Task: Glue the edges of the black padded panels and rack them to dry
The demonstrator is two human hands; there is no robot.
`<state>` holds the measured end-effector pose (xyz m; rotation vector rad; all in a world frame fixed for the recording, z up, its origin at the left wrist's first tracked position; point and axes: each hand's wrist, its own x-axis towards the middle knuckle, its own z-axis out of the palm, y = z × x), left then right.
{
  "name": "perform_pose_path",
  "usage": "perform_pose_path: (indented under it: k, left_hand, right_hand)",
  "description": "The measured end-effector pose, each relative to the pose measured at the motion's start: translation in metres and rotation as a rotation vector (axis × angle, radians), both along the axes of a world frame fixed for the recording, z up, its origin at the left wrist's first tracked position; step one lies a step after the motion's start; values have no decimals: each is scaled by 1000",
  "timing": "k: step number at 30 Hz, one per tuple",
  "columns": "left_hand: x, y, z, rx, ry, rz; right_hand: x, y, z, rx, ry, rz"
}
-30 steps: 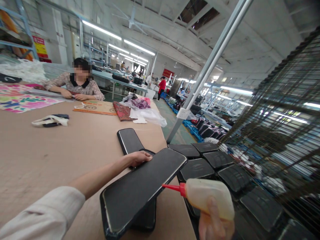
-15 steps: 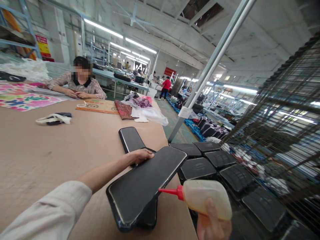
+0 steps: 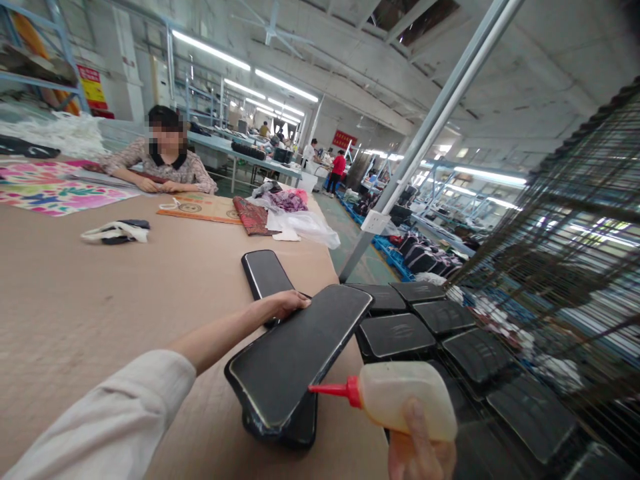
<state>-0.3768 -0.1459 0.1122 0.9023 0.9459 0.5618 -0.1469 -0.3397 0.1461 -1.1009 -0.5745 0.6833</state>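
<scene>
My left hand [image 3: 291, 302] grips the far-left edge of a black rectangular panel [image 3: 305, 353] with rounded corners and a pale line round its rim. The panel is raised and tilted over the table. In my right hand [image 3: 420, 447] is a translucent squeeze bottle [image 3: 407, 399] of yellowish liquid, held on its side. Its red nozzle [image 3: 330, 390] points left, with the tip at the panel's near-right edge; whether it touches I cannot tell. Beneath the held panel lies another black piece [image 3: 305, 427], mostly hidden. A similar black panel [image 3: 267, 272] rests just behind.
Several black panels [image 3: 397, 335] lie in rows right of the brown table [image 3: 125, 320]. A metal post [image 3: 415, 147] rises by the table's far corner, and a wire rack [image 3: 575, 200] stands right. Cloth [image 3: 285, 200] and a small strap bundle [image 3: 117, 231] lie farther back. A person [image 3: 167, 157] sits opposite.
The nozzle tip has shifted slightly left and down along the panel's edge. The panel's near end has lifted and turned a little, while my left hand keeps its hold.
</scene>
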Motion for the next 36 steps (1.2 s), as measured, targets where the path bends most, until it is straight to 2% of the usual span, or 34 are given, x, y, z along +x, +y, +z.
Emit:
perform_pose_path:
  k: [8, 13, 17, 21, 26, 31, 36]
  left_hand:
    - [1, 1, 4, -19, 34, 43]
    - [0, 5, 3, -11, 52, 100]
    - [-1, 8, 3, 1, 76, 173]
    - [-4, 7, 8, 5, 93, 192]
    - [1, -9, 21, -49, 104, 98]
    - [13, -27, 39, 67, -7, -25]
    - [13, -29, 50, 127, -38, -112]
  right_hand:
    - [-2, -3, -14, -69, 1, 34]
    - [-21, -13, -13, -99, 28, 69]
    - [-30, -13, 1, -135, 132, 83]
    - [-16, 7, 24, -37, 211, 103]
    - [1, 32, 37, 15, 189, 120]
    - [14, 51, 40, 93, 54, 83]
    - [27, 56, 32, 116, 21, 8]
